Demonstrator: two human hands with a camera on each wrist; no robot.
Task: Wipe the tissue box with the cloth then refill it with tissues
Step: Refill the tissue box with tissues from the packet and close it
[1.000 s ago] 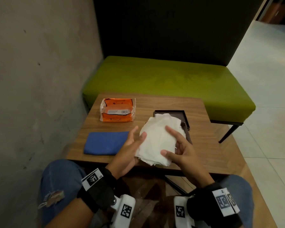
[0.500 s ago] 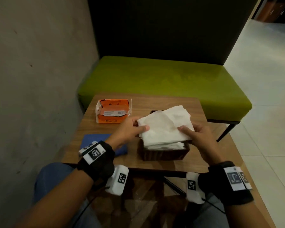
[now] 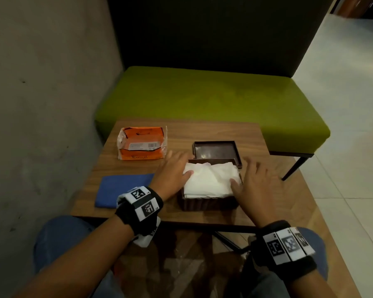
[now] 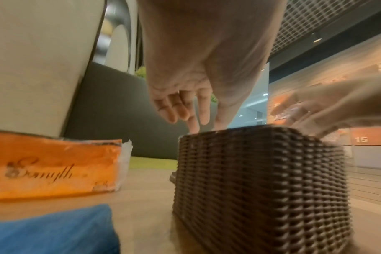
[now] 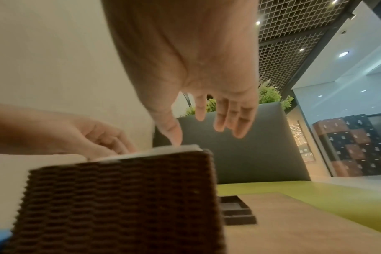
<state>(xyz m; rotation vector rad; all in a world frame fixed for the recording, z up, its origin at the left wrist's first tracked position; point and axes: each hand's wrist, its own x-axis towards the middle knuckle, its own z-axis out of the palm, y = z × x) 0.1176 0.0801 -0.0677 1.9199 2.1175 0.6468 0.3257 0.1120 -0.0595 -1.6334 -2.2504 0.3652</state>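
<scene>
We have the tissue box [image 3: 210, 204] near the front edge of the desk [image 3: 289, 203], and every other thing can be placed from it. The white tissues [image 3: 211, 179] lie inside it, filling the opening and standing slightly proud of the rim.

Our left hand [image 3: 172, 173] sits at the box's left side, fingers straight and spread, thumb tip touching the left edge of the stack. Our right hand [image 3: 256, 186] mirrors it on the box's right, fingers spread, thumb resting on the stack's right edge. Neither hand grips anything. We judge this pairing serves to settle and square the stack into the box from both sides, so the sheets sit flat enough for closing.

The dark lid [image 3: 215, 150] lies just behind the box, hollow side up, touching or nearly touching its rear wall. It seems set there to be within easy reach once the tissues are settled. The blue cloth [image 3: 121, 190] lies flat to the box's left, set aside, which suggests the wiping is finished. The orange tissue packet [image 3: 141, 143] sits behind and left of the box, torn open.

Nothing stands between the box and the lid. The raised tissue folds may hinder closing.
</scene>
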